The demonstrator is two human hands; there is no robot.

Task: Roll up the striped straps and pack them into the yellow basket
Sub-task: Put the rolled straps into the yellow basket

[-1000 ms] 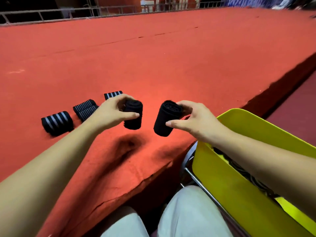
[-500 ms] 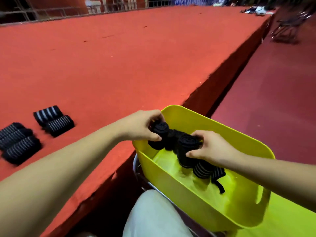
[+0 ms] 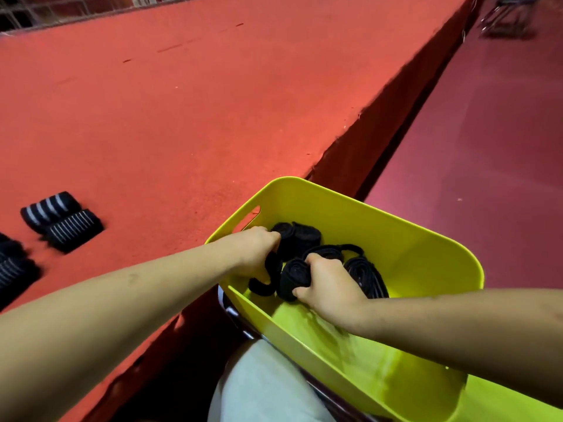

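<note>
Both my hands reach into the yellow basket (image 3: 405,236) at the lower right. My left hand (image 3: 257,252) grips a black strap roll (image 3: 268,277) whose loose end curls out below the fingers. My right hand (image 3: 327,286) grips another black rolled strap (image 3: 294,277) beside it. More rolled straps (image 3: 300,236) lie inside the basket near its far left wall, and loosely coiled ones (image 3: 365,272) lie right of my right hand. Two striped rolls (image 3: 59,219) rest on the red platform at the left, and further rolls (image 3: 13,264) sit at the left edge.
The red carpeted platform (image 3: 198,111) fills the upper left; its edge runs diagonally down to the basket. A darker maroon floor (image 3: 487,147) lies to the right. My light trouser leg (image 3: 265,388) shows under the basket. Chair legs (image 3: 505,16) stand at the top right.
Both hands carried their rolls from above the platform into the basket and have sunk lower in it. My view has swung right, shifting the platform rolls to the left edge.
</note>
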